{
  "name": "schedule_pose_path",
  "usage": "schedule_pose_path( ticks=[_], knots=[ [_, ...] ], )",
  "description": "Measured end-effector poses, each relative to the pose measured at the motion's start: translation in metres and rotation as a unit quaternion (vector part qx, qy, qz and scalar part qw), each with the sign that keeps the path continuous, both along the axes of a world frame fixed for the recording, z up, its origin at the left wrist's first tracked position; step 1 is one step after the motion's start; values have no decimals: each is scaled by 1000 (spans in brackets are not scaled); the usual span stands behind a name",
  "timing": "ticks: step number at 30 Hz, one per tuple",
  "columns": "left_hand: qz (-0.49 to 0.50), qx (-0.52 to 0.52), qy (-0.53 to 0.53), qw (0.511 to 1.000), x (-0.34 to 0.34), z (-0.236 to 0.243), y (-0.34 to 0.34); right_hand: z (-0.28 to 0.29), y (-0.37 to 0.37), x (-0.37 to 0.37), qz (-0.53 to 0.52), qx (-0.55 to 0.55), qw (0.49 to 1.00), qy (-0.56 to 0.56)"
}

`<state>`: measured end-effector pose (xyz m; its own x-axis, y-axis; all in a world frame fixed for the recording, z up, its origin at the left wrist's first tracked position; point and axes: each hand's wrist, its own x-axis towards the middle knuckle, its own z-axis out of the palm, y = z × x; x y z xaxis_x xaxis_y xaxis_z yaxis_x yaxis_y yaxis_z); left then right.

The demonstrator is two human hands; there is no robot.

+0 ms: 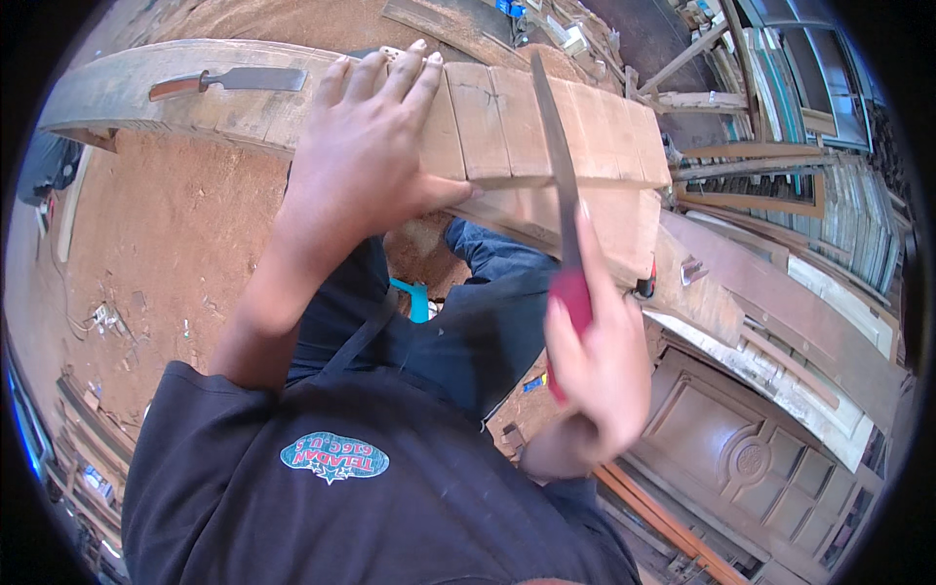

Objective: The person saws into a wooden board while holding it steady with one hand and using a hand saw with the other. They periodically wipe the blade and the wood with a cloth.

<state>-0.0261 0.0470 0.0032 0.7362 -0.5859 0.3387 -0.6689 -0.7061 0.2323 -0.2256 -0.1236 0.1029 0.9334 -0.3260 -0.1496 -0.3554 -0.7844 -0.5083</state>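
Observation:
My right hand is wrapped round the red handle of a hand saw. Its narrow dark blade points away from me, across the right part of a row of pale wooden pieces. Several crosswise lines divide the top of that wood; whether the blade sits in one of them I cannot tell. My left hand lies flat on the wood left of the blade, fingers spread toward the far edge and thumb along the near side. Further left, a chisel with a wooden handle rests on a long beam.
My legs are beneath the wood, with a turquoise object between them. Sawdust-covered ground spreads at left. To the right lie long boards and a carved panel door; stacked frames stand behind.

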Motion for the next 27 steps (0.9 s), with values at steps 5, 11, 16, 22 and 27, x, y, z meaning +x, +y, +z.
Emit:
schedule_pose_path(
  ticks=[5, 11, 16, 22, 27],
  knots=[
    [-8, 2, 12, 1000, 2, -1, -3, -17, -11, 60, -2, -23, 1000, 5],
    [3, -1, 0, 1000, 0, 0, 2, 1, -29, -29, -26, 92, 995, 38],
    [-8, -1, 14, 1000, 0, 3, -2, -51, -21, -54, -199, 221, 926, -231],
    [-30, 22, 33, 999, 6, 8, -3, -103, -31, -78, -302, 330, 843, -300],
    [-48, 44, 62, 996, 15, 20, 9, -108, -19, -94, -247, 482, 800, -259]
  ],
)
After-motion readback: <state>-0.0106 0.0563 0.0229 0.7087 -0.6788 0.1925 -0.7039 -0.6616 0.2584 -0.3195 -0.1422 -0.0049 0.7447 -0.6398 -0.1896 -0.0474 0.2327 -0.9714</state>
